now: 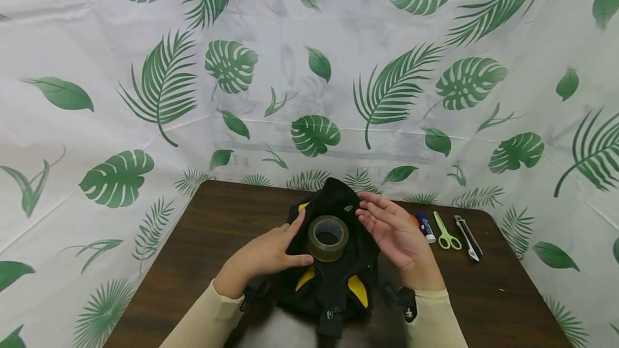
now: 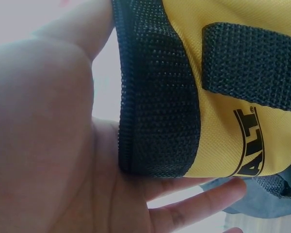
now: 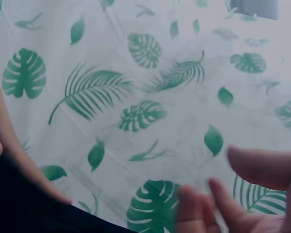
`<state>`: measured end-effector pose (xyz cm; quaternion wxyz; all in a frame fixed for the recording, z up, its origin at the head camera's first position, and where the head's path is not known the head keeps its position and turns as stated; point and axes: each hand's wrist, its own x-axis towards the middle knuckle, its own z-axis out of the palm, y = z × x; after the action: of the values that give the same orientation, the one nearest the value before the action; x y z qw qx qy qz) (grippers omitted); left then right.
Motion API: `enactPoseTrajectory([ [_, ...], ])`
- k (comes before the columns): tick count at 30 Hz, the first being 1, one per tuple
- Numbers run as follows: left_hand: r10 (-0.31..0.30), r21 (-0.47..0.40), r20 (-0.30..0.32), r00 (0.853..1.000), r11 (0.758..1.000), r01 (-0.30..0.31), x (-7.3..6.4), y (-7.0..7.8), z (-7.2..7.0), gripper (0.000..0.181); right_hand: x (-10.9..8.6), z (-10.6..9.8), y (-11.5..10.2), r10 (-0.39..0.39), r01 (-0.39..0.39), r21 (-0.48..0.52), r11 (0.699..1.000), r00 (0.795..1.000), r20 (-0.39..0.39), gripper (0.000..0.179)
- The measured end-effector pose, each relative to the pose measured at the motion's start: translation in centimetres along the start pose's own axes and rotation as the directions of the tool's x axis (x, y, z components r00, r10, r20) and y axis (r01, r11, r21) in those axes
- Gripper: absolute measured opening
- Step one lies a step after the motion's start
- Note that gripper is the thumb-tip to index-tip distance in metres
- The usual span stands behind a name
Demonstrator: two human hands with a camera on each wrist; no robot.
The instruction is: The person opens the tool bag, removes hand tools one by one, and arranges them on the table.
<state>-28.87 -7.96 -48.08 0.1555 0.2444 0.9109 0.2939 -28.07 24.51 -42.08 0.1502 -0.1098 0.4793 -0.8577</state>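
Observation:
A black and yellow fabric tool bag (image 1: 333, 278) stands on the table, a black strap hanging down its front. On it sits a roll of brownish packing tape (image 1: 316, 248); whether it lies inside the opening is unclear. My left hand (image 1: 266, 251) rests against the bag's left side, index finger straight along the top and thumb straight beside the tape. In the left wrist view, the bag's black-trimmed yellow end (image 2: 184, 121) lies between thumb and fingers. My right hand (image 1: 394, 235) is just off the bag's right side, fingers loosely bent and holding nothing.
Right of my right hand lie a partly hidden red item (image 1: 414, 220), a blue tube with a white end (image 1: 426, 228), green scissors (image 1: 450, 240) and a slim cutter-like tool (image 1: 468, 238). Behind the dark wooden table (image 1: 227, 214) hangs a leaf-patterned cloth (image 1: 271, 138).

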Motion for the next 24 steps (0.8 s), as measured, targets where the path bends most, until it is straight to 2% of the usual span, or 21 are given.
enactPoseTrajectory([
  [2, 0.005, -0.001, -0.006, 1.0, 1.0, -0.005, 0.1, 0.0, 0.0, 0.11, 0.8, 0.4, 0.1, 0.063, -0.063, -0.122, 0.991, 0.998, -0.004, 0.042],
  [5, 0.009, 0.0, -0.012, 1.0, 1.0, -0.009, 0.2, -0.1, 0.0, 0.11, 2.0, 1.1, 0.5, 0.122, -0.121, -0.309, 0.943, 0.992, -0.016, 0.051],
  [7, 0.01, 0.001, -0.013, 1.0, 1.0, -0.01, 0.2, -0.2, 0.0, 0.111, 2.8, 1.6, 0.8, 0.133, -0.135, -0.433, 0.891, 0.99, -0.036, 0.054],
  [11, 0.008, -0.005, -0.009, 1.0, 1.0, -0.009, 0.3, -0.3, 0.0, 0.111, 4.3, 2.2, 1.7, 0.123, -0.162, -0.63, 0.76, 0.987, -0.105, 0.057],
  [13, 0.01, -0.009, -0.008, 1.0, 1.0, -0.01, 0.3, -0.3, 0.0, 0.111, 5.0, 2.4, 2.1, 0.125, -0.186, -0.678, 0.711, 0.982, -0.139, 0.059],
  [14, 0.011, -0.01, -0.006, 1.0, 1.0, -0.011, 0.2, -0.3, 0.0, 0.111, 5.3, 2.5, 2.4, 0.128, -0.202, -0.688, 0.697, 0.979, -0.158, 0.06],
  [20, 0.015, -0.01, 0.001, 1.0, 1.0, -0.015, 0.2, -0.4, 0.0, 0.11, 6.6, 2.2, 3.6, 0.156, -0.27, -0.714, 0.646, 0.962, -0.223, 0.063],
  [22, 0.015, -0.006, 0.0, 1.0, 1.0, -0.015, 0.1, -0.3, 0.0, 0.111, 6.9, 2.1, 4.0, 0.165, -0.281, -0.731, 0.621, 0.959, -0.228, 0.064],
  [24, 0.013, 0.0, -0.001, 1.0, 1.0, -0.013, 0.1, -0.3, 0.0, 0.111, 7.1, 1.9, 4.4, 0.174, -0.296, -0.735, 0.61, 0.955, -0.24, 0.066],
])
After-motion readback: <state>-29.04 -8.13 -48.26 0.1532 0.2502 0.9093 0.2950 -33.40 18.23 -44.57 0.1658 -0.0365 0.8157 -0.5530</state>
